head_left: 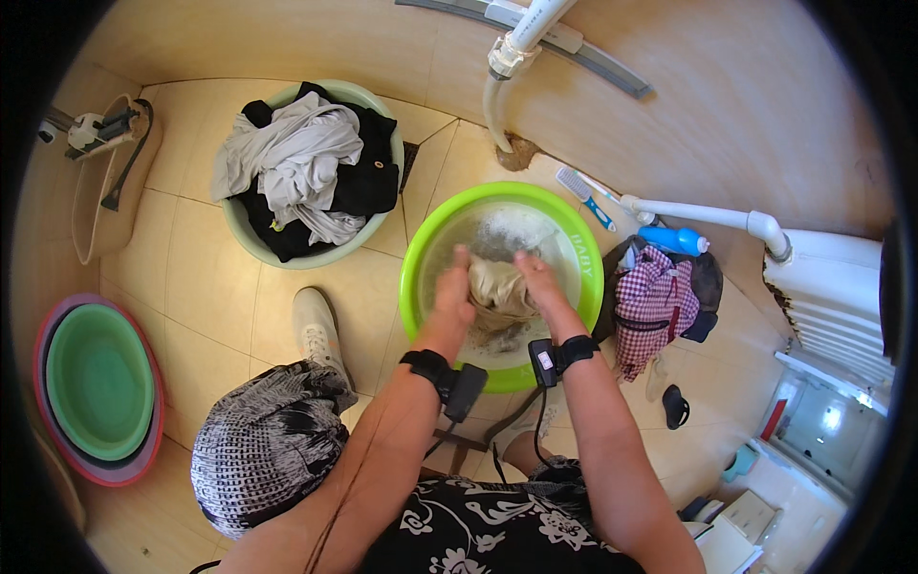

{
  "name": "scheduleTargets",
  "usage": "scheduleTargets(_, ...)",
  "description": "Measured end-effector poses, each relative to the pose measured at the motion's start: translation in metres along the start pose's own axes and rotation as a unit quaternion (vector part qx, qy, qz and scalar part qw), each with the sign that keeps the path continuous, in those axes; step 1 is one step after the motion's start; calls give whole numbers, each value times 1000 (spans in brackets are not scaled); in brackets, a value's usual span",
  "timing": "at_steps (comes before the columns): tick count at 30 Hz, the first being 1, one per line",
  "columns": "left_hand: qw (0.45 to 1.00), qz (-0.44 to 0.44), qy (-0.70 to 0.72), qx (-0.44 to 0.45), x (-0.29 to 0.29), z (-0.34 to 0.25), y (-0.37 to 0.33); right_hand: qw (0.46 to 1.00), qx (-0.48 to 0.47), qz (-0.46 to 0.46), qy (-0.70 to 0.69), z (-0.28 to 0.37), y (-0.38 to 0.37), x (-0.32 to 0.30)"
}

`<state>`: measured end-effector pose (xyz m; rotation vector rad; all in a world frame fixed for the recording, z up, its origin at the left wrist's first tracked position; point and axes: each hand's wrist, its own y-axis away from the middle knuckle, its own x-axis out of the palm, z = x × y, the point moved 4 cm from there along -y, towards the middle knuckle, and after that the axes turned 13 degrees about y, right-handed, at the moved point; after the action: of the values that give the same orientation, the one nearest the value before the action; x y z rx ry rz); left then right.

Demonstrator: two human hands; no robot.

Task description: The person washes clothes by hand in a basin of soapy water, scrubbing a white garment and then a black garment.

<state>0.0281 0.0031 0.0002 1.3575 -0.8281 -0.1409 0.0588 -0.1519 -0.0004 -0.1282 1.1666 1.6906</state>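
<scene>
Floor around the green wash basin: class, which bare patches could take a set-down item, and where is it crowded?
Bare tile lies between the green wash basin, the laundry tub and the stacked basins, beside the shoe. Crowded: right of the basin, with the checked cloth, blue bottle and brush.

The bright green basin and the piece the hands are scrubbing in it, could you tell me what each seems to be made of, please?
The green basin looks like moulded plastic: glossy, evenly coloured, with a smooth rolled rim. The beige piece looks like soft woven fabric, wet and crumpled into folds between the left hand and right hand.
</scene>
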Motion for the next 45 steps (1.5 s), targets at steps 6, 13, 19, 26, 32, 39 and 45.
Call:
scheduleTargets(6, 985, 19, -157, 71, -18, 3, -12, 980, -95, -49, 165, -22, 6, 35)
scheduleTargets(13, 992, 7, 98, 79, -13, 1, -7, 976, -33, 68, -203, 23, 31, 25)
scheduleTargets(19, 986, 76, 144, -41, 0, 0, 8, 972, -235, 11, -10, 107, 98, 5)
scheduleTargets(26, 999, 24, -38, -2, 5, 31, 4, 976, -64, -87, 188, 29, 39, 3)
scheduleTargets(32, 989, 110, 56, 77, 7, -3, -7, 954, 114, -173, -218, -49, 17, -9)
scheduleTargets(39, 991, -104, -72, 37, -29, 2, -13, 986, 92, -3, 142, -47, 8, 9)
scheduleTargets(45, 991, 41, 110, 63, 0, 1, -2, 989, -79, -24, -120, 62, 62, 2)
